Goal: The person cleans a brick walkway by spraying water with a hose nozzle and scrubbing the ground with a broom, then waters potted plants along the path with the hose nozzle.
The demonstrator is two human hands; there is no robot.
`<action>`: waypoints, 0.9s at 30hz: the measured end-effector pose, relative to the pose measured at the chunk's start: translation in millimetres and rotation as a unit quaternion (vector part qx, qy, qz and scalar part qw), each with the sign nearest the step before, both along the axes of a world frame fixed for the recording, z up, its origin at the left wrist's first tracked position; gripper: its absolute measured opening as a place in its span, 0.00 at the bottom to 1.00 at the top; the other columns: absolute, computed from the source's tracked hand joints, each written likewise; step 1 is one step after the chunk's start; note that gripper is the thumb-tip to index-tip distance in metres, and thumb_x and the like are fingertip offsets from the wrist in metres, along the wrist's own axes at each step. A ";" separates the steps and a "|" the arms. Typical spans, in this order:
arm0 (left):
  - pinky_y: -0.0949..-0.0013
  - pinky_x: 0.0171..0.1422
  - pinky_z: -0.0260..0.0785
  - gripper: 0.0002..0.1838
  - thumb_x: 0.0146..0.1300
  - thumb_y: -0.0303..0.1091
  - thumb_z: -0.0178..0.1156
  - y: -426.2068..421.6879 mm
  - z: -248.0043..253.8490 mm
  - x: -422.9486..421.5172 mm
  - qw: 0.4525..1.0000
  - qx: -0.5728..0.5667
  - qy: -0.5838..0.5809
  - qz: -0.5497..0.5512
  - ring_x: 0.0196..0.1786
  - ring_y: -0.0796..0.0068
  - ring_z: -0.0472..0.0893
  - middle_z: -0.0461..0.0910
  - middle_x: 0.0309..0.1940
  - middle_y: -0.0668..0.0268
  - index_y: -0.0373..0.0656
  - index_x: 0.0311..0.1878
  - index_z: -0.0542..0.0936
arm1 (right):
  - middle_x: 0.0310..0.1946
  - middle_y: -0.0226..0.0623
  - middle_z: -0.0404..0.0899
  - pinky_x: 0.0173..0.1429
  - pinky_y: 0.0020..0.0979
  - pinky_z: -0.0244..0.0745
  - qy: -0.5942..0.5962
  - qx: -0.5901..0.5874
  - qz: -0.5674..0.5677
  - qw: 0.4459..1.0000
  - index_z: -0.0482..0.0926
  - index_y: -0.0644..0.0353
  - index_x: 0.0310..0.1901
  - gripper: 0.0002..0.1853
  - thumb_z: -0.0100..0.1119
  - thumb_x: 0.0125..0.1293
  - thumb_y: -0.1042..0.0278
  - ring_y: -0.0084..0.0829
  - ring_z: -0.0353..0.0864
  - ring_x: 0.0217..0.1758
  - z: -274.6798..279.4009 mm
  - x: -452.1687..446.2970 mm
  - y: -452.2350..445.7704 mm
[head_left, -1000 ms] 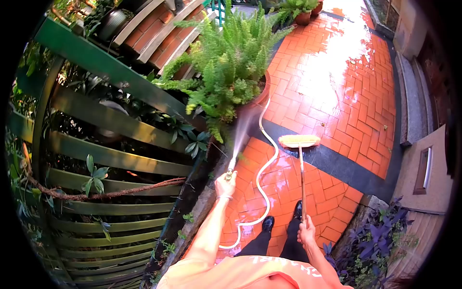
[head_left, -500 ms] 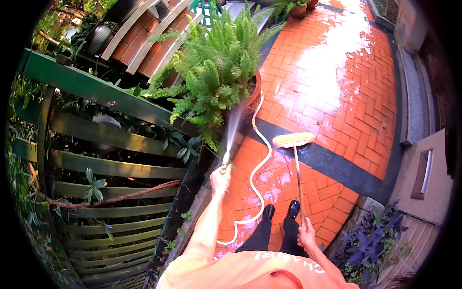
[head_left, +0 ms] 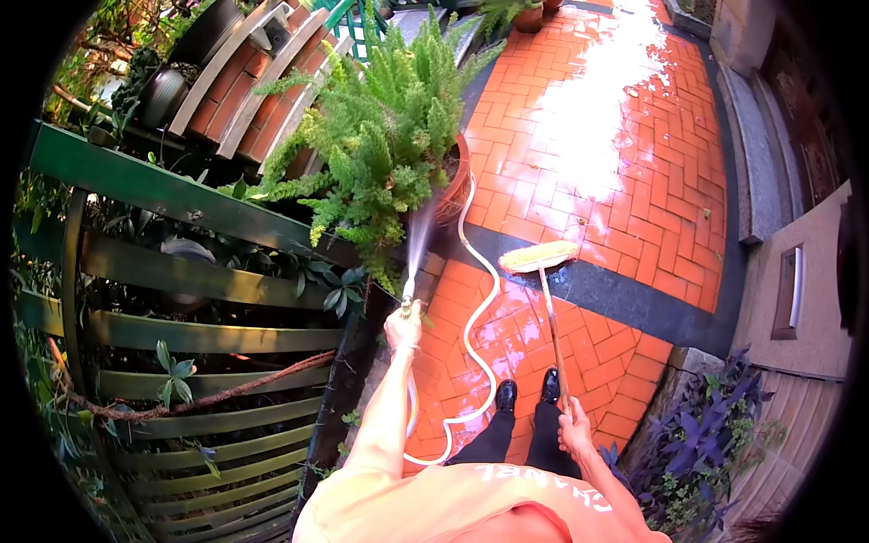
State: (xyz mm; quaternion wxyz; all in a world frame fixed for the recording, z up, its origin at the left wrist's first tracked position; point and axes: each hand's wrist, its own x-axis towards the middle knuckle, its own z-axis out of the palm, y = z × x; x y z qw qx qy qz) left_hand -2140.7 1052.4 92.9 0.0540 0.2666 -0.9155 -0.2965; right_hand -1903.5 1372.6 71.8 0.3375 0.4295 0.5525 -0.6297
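My left hand [head_left: 403,328] is closed round a hose nozzle [head_left: 408,291], and water sprays from it toward the base of a potted fern [head_left: 389,136]. The cream hose [head_left: 493,303] curves over the wet orange tiles [head_left: 507,335] and up beside the pot [head_left: 460,185]. My right hand [head_left: 574,429] grips the wooden handle [head_left: 554,339] of a broom. Its pale, wide head [head_left: 539,257] rests on the dark stone strip [head_left: 615,294] across the floor.
A green slatted fence [head_left: 208,271] stands at the left, with a brown vine [head_left: 208,398] across it. Purple-leaved plants [head_left: 692,434] grow at the lower right. Stone steps [head_left: 756,154] line the right wall. More pots [head_left: 528,18] stand at the top.
The broom head has shifted left and slightly up in view, along with the fern and fence. My left hand and its spray have moved left and a little upward. Both hands keep their holds.
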 end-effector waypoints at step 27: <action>0.55 0.35 0.69 0.22 0.54 0.52 0.64 -13.2 -17.1 -4.2 1.000 -0.001 -0.004 -0.005 0.29 0.50 0.80 0.79 0.22 0.50 0.37 0.25 0.81 | 0.18 0.28 0.65 0.13 0.22 0.61 -0.011 0.033 0.032 0.999 0.52 0.39 0.70 0.31 0.46 0.68 0.71 0.19 0.63 0.13 5.3 -2.1 -12.6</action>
